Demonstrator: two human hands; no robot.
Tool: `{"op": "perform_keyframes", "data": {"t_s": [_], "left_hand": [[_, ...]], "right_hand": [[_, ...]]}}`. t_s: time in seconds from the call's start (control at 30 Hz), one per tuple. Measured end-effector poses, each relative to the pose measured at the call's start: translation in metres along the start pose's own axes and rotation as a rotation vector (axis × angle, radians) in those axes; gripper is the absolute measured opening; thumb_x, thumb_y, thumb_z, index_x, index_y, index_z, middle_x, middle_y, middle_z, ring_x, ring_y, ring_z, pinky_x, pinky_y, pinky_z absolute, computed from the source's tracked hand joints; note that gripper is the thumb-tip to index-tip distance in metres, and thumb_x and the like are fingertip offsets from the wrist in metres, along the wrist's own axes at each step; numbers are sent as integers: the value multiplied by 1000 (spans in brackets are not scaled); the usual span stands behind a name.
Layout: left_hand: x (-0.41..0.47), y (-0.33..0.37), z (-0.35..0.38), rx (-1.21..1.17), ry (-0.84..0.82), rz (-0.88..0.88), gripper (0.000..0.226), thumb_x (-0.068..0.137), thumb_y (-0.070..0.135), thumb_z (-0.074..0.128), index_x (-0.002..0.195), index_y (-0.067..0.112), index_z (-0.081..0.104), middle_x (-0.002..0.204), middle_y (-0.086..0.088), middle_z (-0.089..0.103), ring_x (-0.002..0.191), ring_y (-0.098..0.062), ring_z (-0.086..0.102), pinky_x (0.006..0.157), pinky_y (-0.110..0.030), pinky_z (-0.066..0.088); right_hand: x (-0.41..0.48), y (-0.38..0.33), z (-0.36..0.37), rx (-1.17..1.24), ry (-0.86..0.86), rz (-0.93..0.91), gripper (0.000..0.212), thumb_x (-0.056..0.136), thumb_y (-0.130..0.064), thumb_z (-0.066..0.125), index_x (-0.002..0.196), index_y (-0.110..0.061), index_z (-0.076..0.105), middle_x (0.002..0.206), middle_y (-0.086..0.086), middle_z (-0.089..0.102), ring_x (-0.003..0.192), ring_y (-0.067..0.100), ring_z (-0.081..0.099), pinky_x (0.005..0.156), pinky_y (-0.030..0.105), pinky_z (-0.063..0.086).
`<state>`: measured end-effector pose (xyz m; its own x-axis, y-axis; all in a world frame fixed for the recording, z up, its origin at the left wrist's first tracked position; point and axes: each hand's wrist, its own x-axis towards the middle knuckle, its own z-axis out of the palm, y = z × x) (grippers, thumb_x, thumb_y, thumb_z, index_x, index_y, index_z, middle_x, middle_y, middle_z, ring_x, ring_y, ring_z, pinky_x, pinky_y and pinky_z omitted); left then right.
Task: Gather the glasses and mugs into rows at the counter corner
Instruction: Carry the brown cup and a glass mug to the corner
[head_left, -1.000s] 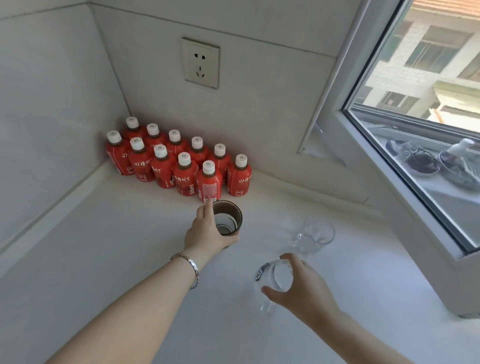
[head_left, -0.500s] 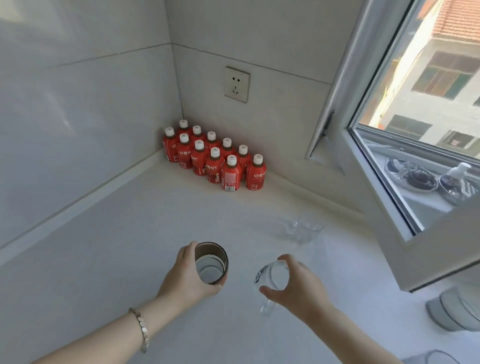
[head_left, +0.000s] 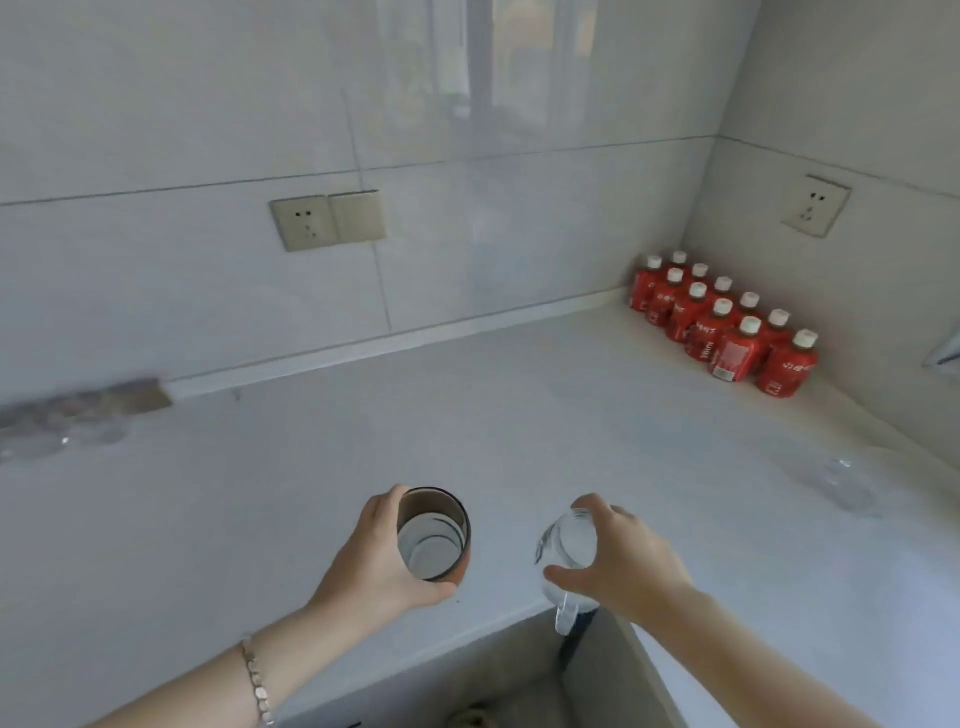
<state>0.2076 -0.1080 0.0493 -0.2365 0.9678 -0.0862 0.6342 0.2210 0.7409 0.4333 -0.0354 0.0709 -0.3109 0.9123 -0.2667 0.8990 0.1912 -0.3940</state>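
Hands hold one vessel each above the table at six o'clock: the left hand has its fingers wrapped round a brown-rimmed glass, the right hand pinches a clear mug by its rim. Both look mid-carry; next, I judge, comes setting them beside the red bottles at two o'clock, near a clear glass at three.

Brown-walled glass upright, held above counter; clear handled mug tilted, held; clear glass far right.
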Motion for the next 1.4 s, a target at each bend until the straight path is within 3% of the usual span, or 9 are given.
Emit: {"op": "perform_keyframes", "data": {"t_s": [0.23, 0.43, 0.6, 0.73, 0.83, 0.93, 1.0, 1.13, 1.4], "left_hand": [[-62, -97, -111, 5, 217, -142, 84, 41, 48, 78, 117, 30, 45, 117, 8, 49, 104, -4, 50, 86, -18, 38], [-82, -199, -212, 11, 343, -260, 97, 34, 54, 65, 122, 20, 40, 118, 6, 38, 105, -3, 42, 77, 2, 33], [-67, -287, -302, 52, 341, -327, 103, 44, 43, 78, 131, 14, 32, 119, 9, 27, 106, -2, 38, 89, -9, 28], [-29, -348, -360, 80, 324, -349, 100, 64, 27, 81, 142, 13, 20, 138, -1, 26, 128, -16, 35, 96, -19, 33], [9, -383, -391, 146, 278, -371, 104, 68, 26, 79, 147, 17, 12, 142, -4, 21, 130, -14, 18, 97, -24, 33], [47, -411, -411, 270, 279, -384, 91, 64, 33, 80, 137, 19, 28, 133, -4, 31, 125, -19, 35, 86, -23, 24], [67, -423, -420, 306, 248, -429, 88, 64, 38, 80, 134, 15, 31, 130, -6, 35, 123, -23, 39, 84, -28, 30], [96, -445, -431, 344, 154, -446, 89, 64, 39, 79, 132, 7, 33, 130, -13, 39, 118, -30, 36, 97, -35, 38], [122, -465, -434, 436, -20, -332, 96, 68, 42, 75, 141, 5, 26, 139, -10, 35, 128, -29, 36, 106, -34, 37]], "right_hand": [[1, -141, 67, -53, -115, -248, 68, 73, -53, 67, 128, -27, 37, 121, -3, 57, 102, 19, 59, 77, 26, 45], [36, -284, 131, -112, -213, -403, 66, 72, -52, 67, 127, -29, 39, 121, -4, 56, 106, 18, 57, 77, 25, 43], [71, -402, 182, -86, -257, -436, 67, 71, -52, 68, 127, -30, 38, 126, -7, 54, 111, 17, 56, 86, 27, 46], [96, -476, 216, -75, -272, -429, 70, 71, -52, 68, 130, -30, 37, 129, -8, 53, 114, 16, 55, 87, 26, 43], [113, -512, 239, -81, -272, -405, 70, 72, -52, 68, 131, -30, 36, 130, -7, 52, 112, 17, 57, 87, 27, 45], [128, -532, 257, -77, -270, -372, 71, 72, -51, 69, 132, -29, 36, 131, -8, 52, 109, 16, 59, 85, 25, 45], [138, -540, 265, -89, -275, -352, 71, 72, -51, 69, 131, -30, 37, 132, -9, 51, 108, 15, 59, 84, 24, 44], [160, -549, 275, -131, -281, -310, 70, 73, -51, 69, 131, -29, 37, 132, -8, 52, 106, 16, 60, 77, 22, 40], [220, -591, 289, -144, -252, -287, 72, 74, -50, 70, 133, -26, 36, 132, -3, 52, 111, 19, 58, 87, 27, 45]]}}
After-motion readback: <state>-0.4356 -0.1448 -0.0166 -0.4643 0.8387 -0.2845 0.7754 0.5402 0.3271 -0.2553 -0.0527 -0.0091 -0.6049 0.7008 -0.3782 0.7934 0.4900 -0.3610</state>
